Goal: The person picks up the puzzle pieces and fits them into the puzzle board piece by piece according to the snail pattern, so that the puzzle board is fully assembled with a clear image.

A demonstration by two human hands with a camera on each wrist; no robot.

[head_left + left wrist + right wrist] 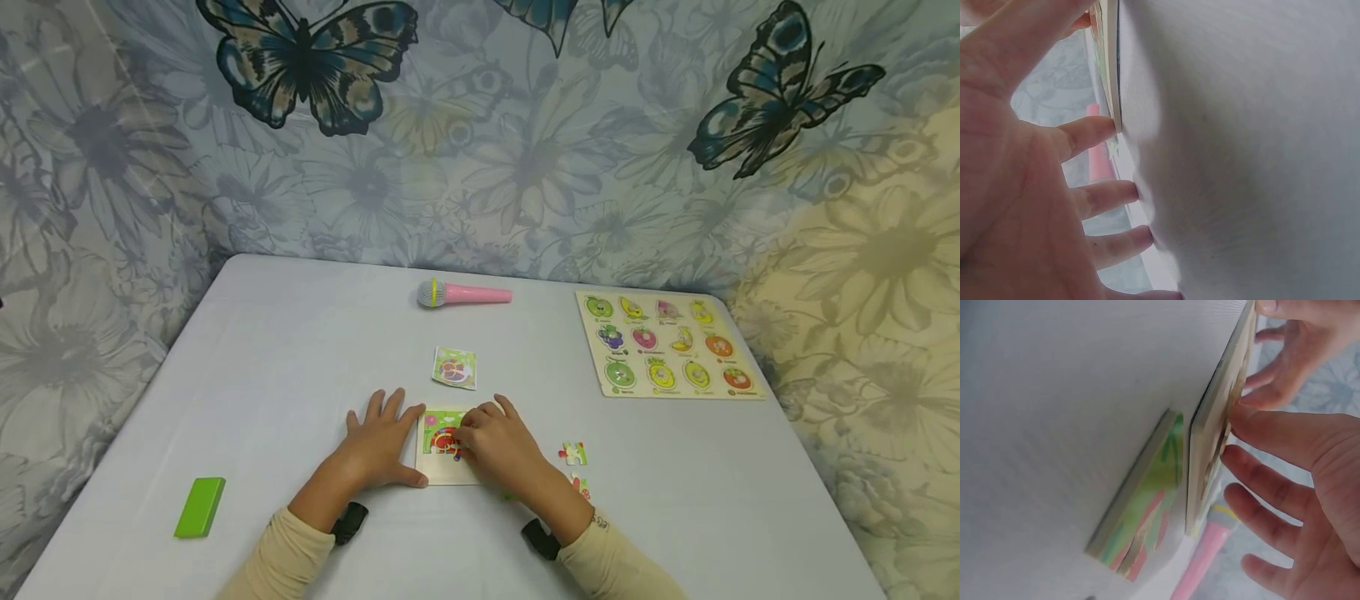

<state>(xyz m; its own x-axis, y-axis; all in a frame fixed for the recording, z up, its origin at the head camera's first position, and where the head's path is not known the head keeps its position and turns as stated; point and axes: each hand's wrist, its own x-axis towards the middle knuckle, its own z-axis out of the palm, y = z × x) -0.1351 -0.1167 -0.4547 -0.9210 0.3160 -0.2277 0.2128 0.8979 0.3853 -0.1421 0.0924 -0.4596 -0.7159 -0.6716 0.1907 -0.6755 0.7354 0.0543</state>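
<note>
A small wooden jigsaw board [450, 472] lies in front of me, its upper left covered by a colourful picture [441, 432] and its lower strip bare wood. With fingers spread, my left hand [378, 450] touches the board's left side with thumb and index finger. My right hand [498, 442] is over the board's right part and hides it. In the right wrist view, thumb and index finger pinch a thin jigsaw piece [1222, 439] at the board's surface. A loose green and pink jigsaw piece [1147, 494] lies on the table beside the board's near edge.
Right of my right hand lie two loose jigsaw pieces, one upper [573, 453] and one lower [581, 485]. Behind the board are a picture card [454, 369] and a pink toy microphone [476, 294]. A fruit board [652, 392] lies far right, a green block [199, 507] left.
</note>
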